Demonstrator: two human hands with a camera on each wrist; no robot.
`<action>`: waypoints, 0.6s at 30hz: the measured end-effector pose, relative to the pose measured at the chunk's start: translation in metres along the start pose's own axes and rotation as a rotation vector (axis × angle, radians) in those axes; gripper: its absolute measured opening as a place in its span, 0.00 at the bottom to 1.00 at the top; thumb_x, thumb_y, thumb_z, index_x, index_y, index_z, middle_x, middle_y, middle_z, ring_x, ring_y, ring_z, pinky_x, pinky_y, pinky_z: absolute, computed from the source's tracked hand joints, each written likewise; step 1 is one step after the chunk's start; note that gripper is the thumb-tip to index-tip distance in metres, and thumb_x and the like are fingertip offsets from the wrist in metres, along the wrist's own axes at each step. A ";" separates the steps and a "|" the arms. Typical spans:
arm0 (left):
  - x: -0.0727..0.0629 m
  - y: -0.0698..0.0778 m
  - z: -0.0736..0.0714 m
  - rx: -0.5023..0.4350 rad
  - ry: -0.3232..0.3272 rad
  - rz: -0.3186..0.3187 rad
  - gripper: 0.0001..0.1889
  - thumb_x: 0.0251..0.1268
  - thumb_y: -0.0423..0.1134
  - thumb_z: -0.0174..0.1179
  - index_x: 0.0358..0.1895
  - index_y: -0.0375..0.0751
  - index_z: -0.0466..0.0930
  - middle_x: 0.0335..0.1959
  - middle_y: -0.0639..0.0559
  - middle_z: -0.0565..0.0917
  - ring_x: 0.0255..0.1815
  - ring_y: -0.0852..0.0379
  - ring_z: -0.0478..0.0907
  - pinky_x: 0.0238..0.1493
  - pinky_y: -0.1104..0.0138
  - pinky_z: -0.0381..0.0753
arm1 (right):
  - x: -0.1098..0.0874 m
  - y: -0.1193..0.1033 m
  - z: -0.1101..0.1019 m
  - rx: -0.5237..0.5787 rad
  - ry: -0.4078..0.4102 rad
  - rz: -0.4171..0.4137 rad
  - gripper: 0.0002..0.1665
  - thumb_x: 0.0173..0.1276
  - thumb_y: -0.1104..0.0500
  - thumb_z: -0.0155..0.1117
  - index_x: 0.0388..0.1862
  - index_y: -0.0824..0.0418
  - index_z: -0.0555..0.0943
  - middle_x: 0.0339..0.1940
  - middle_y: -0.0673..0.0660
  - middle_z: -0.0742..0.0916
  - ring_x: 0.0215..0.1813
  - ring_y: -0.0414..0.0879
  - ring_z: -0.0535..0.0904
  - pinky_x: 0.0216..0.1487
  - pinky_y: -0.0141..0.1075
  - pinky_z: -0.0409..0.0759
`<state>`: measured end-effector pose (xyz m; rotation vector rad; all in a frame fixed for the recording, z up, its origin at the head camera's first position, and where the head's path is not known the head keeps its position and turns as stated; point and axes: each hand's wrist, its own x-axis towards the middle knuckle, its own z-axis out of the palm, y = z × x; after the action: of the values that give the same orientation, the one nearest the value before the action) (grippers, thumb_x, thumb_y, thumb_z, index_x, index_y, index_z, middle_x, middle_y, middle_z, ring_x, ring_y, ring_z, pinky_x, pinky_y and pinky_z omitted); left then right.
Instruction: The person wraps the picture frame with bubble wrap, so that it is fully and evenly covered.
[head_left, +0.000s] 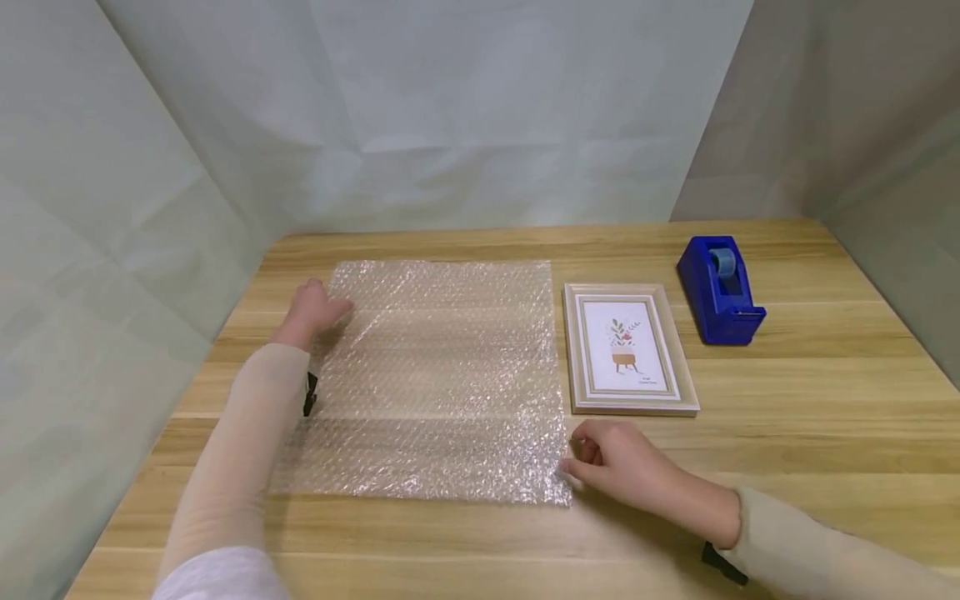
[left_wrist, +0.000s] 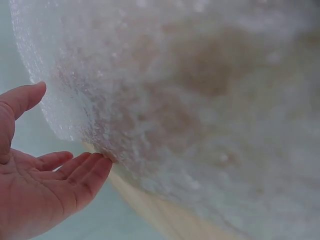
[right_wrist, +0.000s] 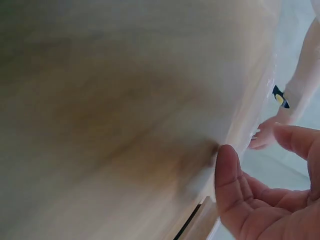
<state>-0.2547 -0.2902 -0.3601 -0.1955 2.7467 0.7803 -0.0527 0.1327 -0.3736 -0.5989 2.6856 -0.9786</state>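
A sheet of clear bubble wrap (head_left: 442, 375) lies spread flat on the wooden table. At its far left edge is my left hand (head_left: 315, 308), thumb reaching over the sheet. The left wrist view shows that hand (left_wrist: 55, 190) with thumb and fingers apart, fingertips right at the edge of the bubble wrap (left_wrist: 150, 100). My right hand (head_left: 622, 467) is beside the near right corner, its thumb tip at the sheet's edge. In the right wrist view, the fingers of this hand (right_wrist: 265, 200) are bent loosely and stand apart from the thumb, nothing between them.
Right of the bubble wrap lies a picture frame (head_left: 630, 350) with a plant print, face up, just beyond my right hand. A blue tape dispenser (head_left: 720, 292) with a roll of tape stands farther right. Pale cloth (head_left: 487, 117) hangs behind the table (head_left: 825, 400) and at its sides.
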 end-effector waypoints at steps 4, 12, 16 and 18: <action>0.002 -0.001 0.001 0.016 0.021 0.026 0.43 0.67 0.43 0.48 0.68 0.14 0.35 0.67 0.15 0.47 0.69 0.23 0.47 0.70 0.39 0.52 | 0.000 -0.001 0.003 0.002 -0.050 0.052 0.18 0.57 0.47 0.70 0.29 0.62 0.79 0.18 0.45 0.78 0.21 0.34 0.69 0.23 0.26 0.71; 0.004 -0.004 0.003 0.046 0.091 0.080 0.34 0.60 0.32 0.45 0.65 0.12 0.45 0.59 0.15 0.60 0.63 0.24 0.59 0.66 0.39 0.62 | 0.000 -0.006 0.007 0.043 -0.113 0.075 0.21 0.51 0.46 0.74 0.27 0.61 0.77 0.18 0.46 0.78 0.21 0.36 0.70 0.23 0.26 0.72; 0.006 -0.008 0.003 0.080 0.111 0.102 0.32 0.58 0.29 0.45 0.63 0.10 0.49 0.56 0.15 0.64 0.59 0.25 0.63 0.64 0.40 0.65 | 0.002 -0.007 0.007 0.051 -0.122 0.066 0.19 0.51 0.49 0.74 0.27 0.61 0.76 0.18 0.46 0.77 0.21 0.36 0.69 0.23 0.26 0.71; 0.007 -0.008 0.003 0.083 0.116 0.102 0.33 0.56 0.28 0.45 0.63 0.10 0.49 0.55 0.15 0.65 0.56 0.27 0.65 0.63 0.40 0.67 | 0.002 -0.006 0.007 0.063 -0.126 0.068 0.19 0.52 0.51 0.74 0.28 0.61 0.76 0.18 0.46 0.78 0.22 0.36 0.69 0.24 0.26 0.71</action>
<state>-0.2585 -0.2957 -0.3689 -0.0867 2.9121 0.6998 -0.0502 0.1239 -0.3752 -0.5343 2.5378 -0.9700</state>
